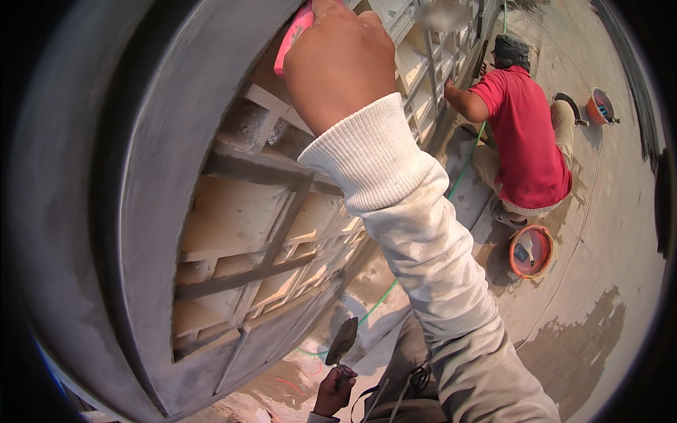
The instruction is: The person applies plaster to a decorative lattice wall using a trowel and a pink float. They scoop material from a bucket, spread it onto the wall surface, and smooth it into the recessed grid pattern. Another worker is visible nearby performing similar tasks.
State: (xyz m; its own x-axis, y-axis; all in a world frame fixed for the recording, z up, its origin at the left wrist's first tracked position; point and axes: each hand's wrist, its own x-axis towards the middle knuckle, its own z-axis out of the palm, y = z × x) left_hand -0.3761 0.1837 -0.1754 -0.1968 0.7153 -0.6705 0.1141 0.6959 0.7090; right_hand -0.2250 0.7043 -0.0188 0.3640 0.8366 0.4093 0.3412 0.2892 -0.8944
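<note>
My right hand [342, 67] is raised at the top, closed round a flat pink pad [295, 39] with a grey smear. Its exact kind is partly hidden behind the fingers. The pad is up against the grey lattice wall panel [240, 169], near the panel's smooth upper border. Low in the view, my left hand [333, 393] grips the handle of a trowel [343, 342], whose dark, mortar-coated blade points upward. That trowel is apart from the wall.
A co-worker in a red shirt [525, 134] crouches at the panel farther along, right. Nearby stand an orange bucket [549, 264] with tools in it and another bucket [599, 106]. A green hose [462, 173] runs along the paved ground [585, 233], which has wet patches.
</note>
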